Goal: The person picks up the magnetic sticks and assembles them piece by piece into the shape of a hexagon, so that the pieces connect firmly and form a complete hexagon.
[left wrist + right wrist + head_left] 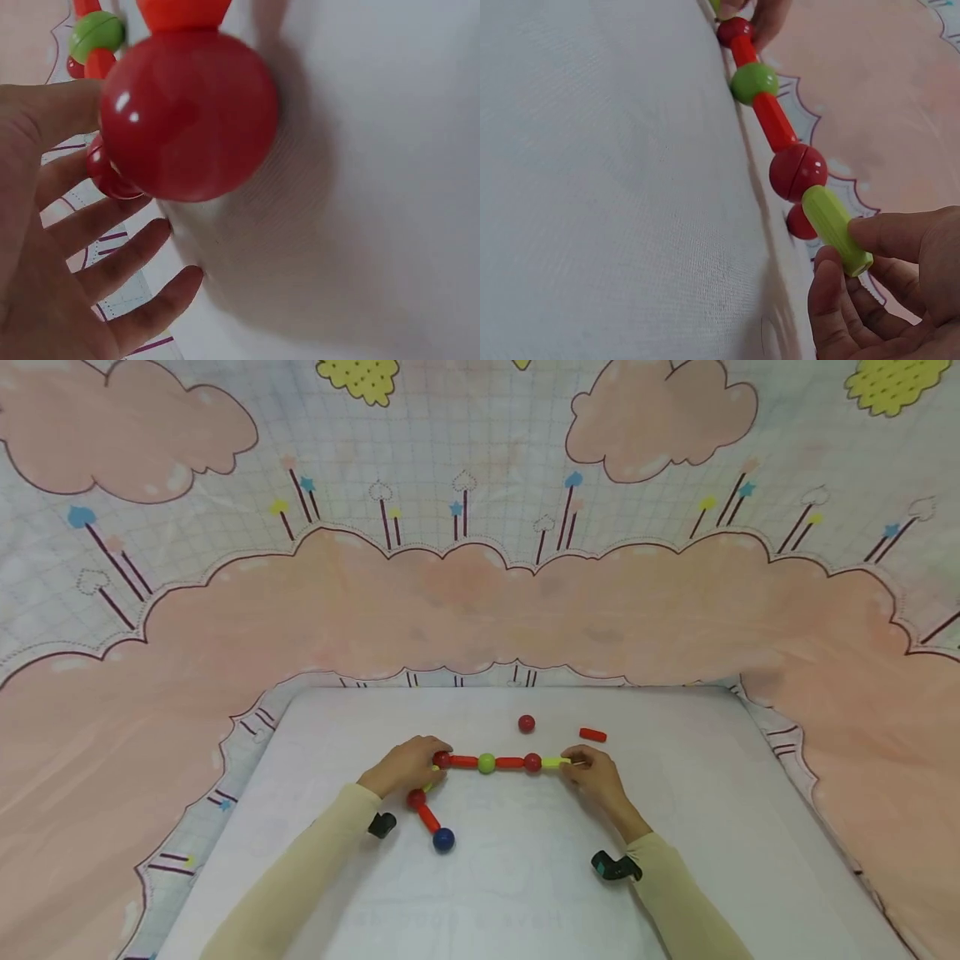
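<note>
A chain of toy balls and rods runs across the white table between my hands. At its left corner my left hand [405, 767] grips a red ball [442, 760] between thumb and fingers. Rightward follow a red rod [464, 762], a green ball [487, 763], another red rod [510, 763] and a second red ball [532, 763]. My right hand [595, 774] pinches the free end of the yellow-green rod [831, 221] joined to that ball. From the left corner a branch bends toward me, partly behind my fingers, through a red ball [191, 116] to a blue ball [443, 840].
Beyond the chain lie a loose red ball [527, 723] and a loose red rod [593, 735]. A black wrist device [615, 867] sits at the right sleeve, another [382, 825] at the left. Patterned cloth [480, 610] rises behind the white table [750, 827].
</note>
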`<state>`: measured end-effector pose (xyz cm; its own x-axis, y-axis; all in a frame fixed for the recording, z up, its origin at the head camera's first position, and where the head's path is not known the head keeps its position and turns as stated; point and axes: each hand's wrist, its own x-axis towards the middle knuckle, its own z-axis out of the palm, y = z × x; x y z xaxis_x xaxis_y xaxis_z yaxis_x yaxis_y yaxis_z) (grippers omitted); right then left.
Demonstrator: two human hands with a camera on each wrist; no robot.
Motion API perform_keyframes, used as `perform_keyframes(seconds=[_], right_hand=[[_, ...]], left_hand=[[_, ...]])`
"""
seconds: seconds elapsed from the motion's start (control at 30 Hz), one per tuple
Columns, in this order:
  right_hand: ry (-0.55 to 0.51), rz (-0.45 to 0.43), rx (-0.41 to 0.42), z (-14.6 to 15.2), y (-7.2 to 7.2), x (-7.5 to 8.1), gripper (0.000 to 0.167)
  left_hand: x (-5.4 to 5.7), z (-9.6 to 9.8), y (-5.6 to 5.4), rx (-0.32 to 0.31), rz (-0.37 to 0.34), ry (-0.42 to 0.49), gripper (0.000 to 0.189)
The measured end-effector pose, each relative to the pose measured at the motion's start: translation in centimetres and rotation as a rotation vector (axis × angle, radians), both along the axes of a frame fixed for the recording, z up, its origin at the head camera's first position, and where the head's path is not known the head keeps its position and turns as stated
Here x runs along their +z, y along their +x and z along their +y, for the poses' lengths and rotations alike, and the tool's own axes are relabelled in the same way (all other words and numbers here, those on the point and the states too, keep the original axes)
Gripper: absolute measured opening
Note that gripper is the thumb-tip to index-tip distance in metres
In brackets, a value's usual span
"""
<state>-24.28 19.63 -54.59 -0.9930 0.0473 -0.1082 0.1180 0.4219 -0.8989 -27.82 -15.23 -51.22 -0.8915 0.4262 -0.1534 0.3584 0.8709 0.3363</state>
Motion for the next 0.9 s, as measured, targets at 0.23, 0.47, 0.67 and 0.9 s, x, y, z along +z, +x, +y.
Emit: perform_keyframes(seconds=[0.23,0.47,0.67,0.9], right_hand=[[0.032,-0.023,0.002,-0.7,0.2,-0.4,0.021],[0.048,0.020,0.016,-1.2,0.0,-0.4,0.019],[0.035,0.014,0.043,-2.2,-0.3,-0.2,0.020],[0.014,0.017,0.057,-3.4,-0.6,-0.3,0.019]], left_hand=[[-0.2,0.6,-0.6,-0.019,-0.023,-0.019,0.030],[-0.3,0.7,-0.2,0.044,0.006,-0.049,0.032],[-0.5,0.4,0.4,0.088,0.035,-0.061,0.031],[-0.4,0.2,1.7,0.177,0.017,-0.010,0.029]])
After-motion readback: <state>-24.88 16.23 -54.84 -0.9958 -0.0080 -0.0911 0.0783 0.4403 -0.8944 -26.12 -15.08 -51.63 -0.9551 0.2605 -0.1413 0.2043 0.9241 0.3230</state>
